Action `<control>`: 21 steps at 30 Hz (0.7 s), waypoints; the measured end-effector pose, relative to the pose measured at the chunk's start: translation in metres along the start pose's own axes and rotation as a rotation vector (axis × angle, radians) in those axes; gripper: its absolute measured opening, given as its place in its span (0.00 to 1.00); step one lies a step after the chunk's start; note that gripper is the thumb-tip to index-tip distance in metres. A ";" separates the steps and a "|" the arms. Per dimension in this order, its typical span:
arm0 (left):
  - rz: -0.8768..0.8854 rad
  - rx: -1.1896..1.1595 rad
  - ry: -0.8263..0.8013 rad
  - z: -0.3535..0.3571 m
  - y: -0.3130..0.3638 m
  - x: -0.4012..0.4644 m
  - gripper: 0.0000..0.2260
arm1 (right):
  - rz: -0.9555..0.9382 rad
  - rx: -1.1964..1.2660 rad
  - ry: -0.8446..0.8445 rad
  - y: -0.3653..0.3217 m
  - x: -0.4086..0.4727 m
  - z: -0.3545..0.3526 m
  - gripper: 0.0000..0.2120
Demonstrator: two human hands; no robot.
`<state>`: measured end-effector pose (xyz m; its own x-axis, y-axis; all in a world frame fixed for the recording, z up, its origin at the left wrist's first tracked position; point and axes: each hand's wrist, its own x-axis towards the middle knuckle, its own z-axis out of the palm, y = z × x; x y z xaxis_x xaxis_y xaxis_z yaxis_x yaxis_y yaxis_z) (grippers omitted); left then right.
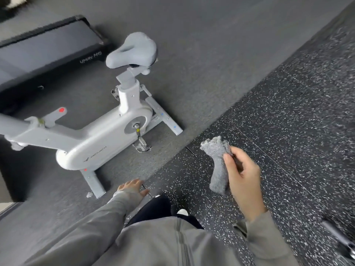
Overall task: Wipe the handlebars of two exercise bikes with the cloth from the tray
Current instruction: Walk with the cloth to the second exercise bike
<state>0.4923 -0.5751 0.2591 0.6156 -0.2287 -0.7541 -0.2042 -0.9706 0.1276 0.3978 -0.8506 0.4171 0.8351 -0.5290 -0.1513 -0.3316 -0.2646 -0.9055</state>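
A white exercise bike (pixel 99 139) with a grey saddle (pixel 132 50) stands on the grey mat to my left. Its handlebars lie beyond the left edge of the view; only the grey stem (pixel 11 125) shows. My right hand (pixel 243 173) grips a fluffy grey cloth (pixel 218 162), held bunched and hanging above the speckled floor, well right of the bike. My left hand (pixel 133 187) hangs low near the bike's front foot with fingers relaxed and nothing in it. No tray is in view.
A black treadmill (pixel 44 47) lies behind the bike at the upper left. Speckled black rubber flooring (pixel 288 121) spreads to the right. A metal part (pixel 338 240) of other equipment shows at the bottom right corner. My shoes (pixel 182 212) are below.
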 end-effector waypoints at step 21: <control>0.044 -0.192 -0.036 -0.158 0.112 0.198 0.27 | 0.014 -0.129 0.020 -0.025 0.251 -0.036 0.11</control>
<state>0.7112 -0.7409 0.2260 0.5809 -0.2721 -0.7671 -0.0792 -0.9569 0.2794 0.6001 -1.0061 0.4156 0.8214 -0.5491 -0.1544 -0.3982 -0.3581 -0.8445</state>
